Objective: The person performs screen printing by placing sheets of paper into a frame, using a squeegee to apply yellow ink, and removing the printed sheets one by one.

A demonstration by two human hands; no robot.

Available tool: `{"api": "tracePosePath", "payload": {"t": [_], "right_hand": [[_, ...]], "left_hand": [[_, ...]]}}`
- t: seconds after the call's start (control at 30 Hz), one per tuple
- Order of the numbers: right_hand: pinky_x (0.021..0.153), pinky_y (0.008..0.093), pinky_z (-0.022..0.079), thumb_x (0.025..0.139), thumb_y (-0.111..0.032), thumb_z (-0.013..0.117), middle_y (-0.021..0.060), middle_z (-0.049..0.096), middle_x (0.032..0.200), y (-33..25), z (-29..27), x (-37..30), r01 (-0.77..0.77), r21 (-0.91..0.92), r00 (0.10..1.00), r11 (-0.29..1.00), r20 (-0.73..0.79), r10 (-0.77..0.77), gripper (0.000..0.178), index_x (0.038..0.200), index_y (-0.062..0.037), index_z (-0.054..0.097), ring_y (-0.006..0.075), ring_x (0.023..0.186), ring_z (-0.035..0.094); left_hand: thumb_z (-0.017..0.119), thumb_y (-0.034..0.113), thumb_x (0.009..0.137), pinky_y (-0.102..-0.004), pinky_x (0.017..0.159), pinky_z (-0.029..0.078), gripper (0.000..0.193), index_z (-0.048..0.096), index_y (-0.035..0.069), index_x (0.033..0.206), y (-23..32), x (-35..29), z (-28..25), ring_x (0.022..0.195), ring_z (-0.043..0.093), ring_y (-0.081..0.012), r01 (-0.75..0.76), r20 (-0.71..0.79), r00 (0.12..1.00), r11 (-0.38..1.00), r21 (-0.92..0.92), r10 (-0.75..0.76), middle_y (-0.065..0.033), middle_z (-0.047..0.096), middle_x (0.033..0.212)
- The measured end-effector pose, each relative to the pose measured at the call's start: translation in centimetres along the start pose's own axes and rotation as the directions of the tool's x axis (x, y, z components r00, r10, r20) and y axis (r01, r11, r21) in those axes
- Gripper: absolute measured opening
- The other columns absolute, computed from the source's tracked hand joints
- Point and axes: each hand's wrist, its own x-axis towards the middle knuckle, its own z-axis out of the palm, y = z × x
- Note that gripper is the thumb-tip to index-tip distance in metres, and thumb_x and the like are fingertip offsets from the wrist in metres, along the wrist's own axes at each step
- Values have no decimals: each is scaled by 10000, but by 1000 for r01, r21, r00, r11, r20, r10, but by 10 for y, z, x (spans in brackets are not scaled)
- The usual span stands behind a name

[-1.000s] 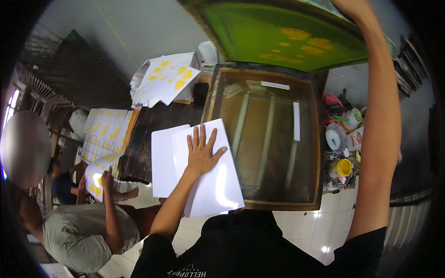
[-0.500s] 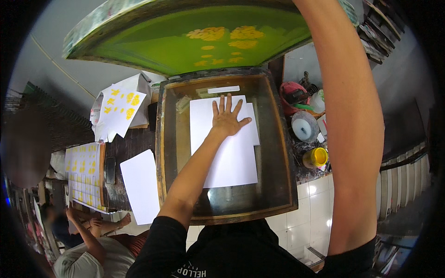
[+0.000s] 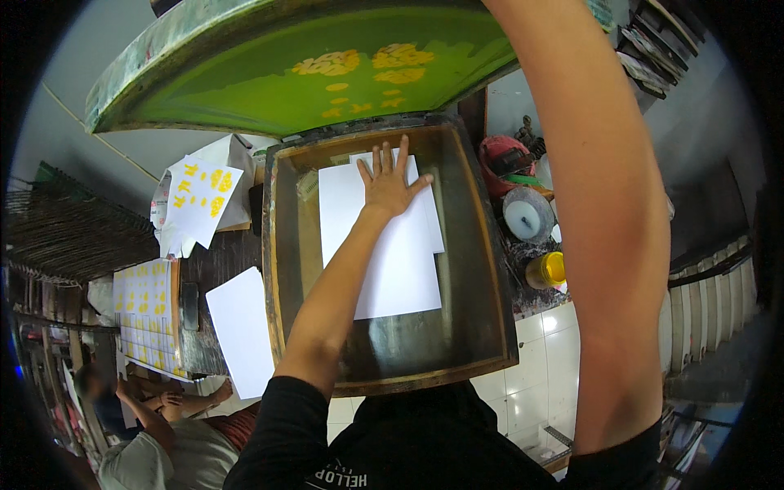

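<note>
My left hand (image 3: 387, 186) lies flat with its fingers spread on overlapping white paper sheets (image 3: 398, 282). Its fingertips reach about the sheets' far edge. Beneath the paper is a dark, glassy printing table (image 3: 392, 351) with a wooden border. Above its far side a green printing screen (image 3: 245, 90) is tilted up, with yellow flower-like shapes on its mesh. My right forearm (image 3: 608, 204) stretches up past the screen's right side, and the hand is beyond the top of the picture, so what it touches is hidden.
To the left are loose white sheets (image 3: 243, 327), yellow-printed papers (image 3: 196, 196) and a phone-like dark object (image 3: 190, 305). On the right stand a yellow jar (image 3: 545, 270), a whitish round tub (image 3: 527, 216) and a red container (image 3: 492, 159). Another person (image 3: 139, 461) sits low at the left.
My left hand has shifted slightly toward the table's far edge, still flat on the paper. The whole view has shifted a little. The screen stays raised.
</note>
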Motion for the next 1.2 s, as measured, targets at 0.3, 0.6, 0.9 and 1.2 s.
{"api": "tracePosePath", "payload": {"t": [0.3, 0.6, 0.9, 1.2], "right_hand": [[859, 479, 522, 941, -221, 629, 249, 700, 1050, -42, 7, -112, -39, 138, 999, 990, -10, 41, 319, 1122, 42, 633, 409, 968, 686], [896, 461, 512, 893, -242, 759, 210, 703, 1094, -11, 89, -244, -276, 188, 893, 943, 413, 179, 417, 1202, -12, 598, 404, 1046, 668], [975, 521, 439, 822, -284, 828, 239, 653, 1106, -18, 173, -334, -223, 62, 590, 973, 803, 83, 489, 1139, -12, 575, 427, 1115, 608], [819, 474, 408, 796, -257, 787, 174, 596, 991, -28, 190, -354, 15, 20, 804, 1000, 594, -24, 408, 1050, -30, 562, 353, 964, 572]], "left_hand": [[501, 439, 1069, -437, 1012, 508, 598, 539, -91, 1342, -8, -220, -160, 990, 730, -329, -508, -513, 841, 74, -858, -173, -294, 699, 1177], [556, 197, 1060, -428, 972, 599, 303, 646, -84, 1126, -29, -377, -50, 1147, 702, -356, 313, 376, 923, -409, -857, -83, -320, 640, 1305], [558, 67, 941, -506, 1115, 489, 335, 565, -125, 1216, -42, -388, 13, 1296, 606, -389, 334, 596, 799, -765, -551, -81, -326, 587, 1382], [511, 92, 931, -500, 1087, 510, 436, 525, -147, 1295, -43, -382, 11, 1287, 607, -414, 412, 694, 706, -713, -567, -144, -295, 627, 1336]]}}
